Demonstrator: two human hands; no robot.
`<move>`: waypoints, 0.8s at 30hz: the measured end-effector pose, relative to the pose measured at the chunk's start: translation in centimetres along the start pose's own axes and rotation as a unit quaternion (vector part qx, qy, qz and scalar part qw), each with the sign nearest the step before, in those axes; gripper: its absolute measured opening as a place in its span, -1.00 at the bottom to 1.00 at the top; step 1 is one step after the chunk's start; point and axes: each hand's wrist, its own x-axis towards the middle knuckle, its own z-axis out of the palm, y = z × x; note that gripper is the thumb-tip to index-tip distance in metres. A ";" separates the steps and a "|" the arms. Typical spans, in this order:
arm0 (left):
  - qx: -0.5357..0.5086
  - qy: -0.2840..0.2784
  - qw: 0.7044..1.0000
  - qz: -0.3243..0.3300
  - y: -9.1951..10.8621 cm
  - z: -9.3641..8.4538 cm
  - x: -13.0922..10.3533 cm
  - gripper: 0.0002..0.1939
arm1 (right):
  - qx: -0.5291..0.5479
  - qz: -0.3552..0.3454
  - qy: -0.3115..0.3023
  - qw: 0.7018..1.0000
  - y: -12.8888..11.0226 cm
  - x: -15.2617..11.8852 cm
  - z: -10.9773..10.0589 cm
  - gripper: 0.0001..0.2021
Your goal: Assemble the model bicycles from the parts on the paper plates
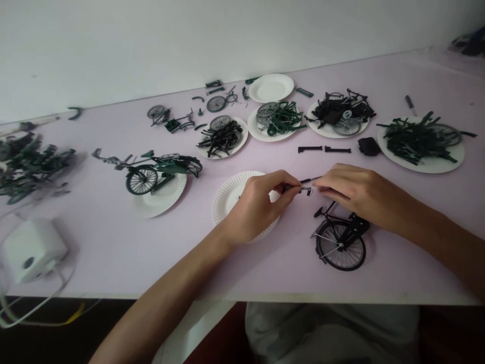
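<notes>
Head view: the step in hand appears to be fine fingertip work on a small metallic part (306,190), held up between the 2 hands above the pink tabletop (132,258). The left hand (257,202) has its thumb and forefinger pinched together on that part, leaving the far end free. The right hand (352,189) bunches its thumb and fingertips near that free end; whether they grip anything is too small to tell. The next move seems to call for steady wrists and a light, precise pinch (the part is tiny beside the fingers).

The left forearm slants up from the lower left, its hand partly over a white paper plate (226,194). The right forearm reaches in from the right edge, palm turned down. Just below the right hand rests a black model bicycle (346,235), with 1 wheel showing. A slender dark tool (307,180) shows just beyond the fingertips.
</notes>
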 end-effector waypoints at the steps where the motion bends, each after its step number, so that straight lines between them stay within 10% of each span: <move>1: 0.000 -0.003 1.000 0.001 0.0 0.0 0.0 -0.92 | 0.000 0.001 0.000 1.000 0.0 0.0 0.1 -0.76; 14: -0.008 -0.011 1.000 -0.010 -0.2 0.2 0.0 -0.91 | -0.063 -0.033 0.004 0.997 -0.3 0.1 0.1 -0.75; 24: -0.264 -0.009 0.955 -0.134 1.0 0.7 0.1 -0.87 | -0.059 -0.036 0.007 0.998 -0.1 0.1 0.3 -0.85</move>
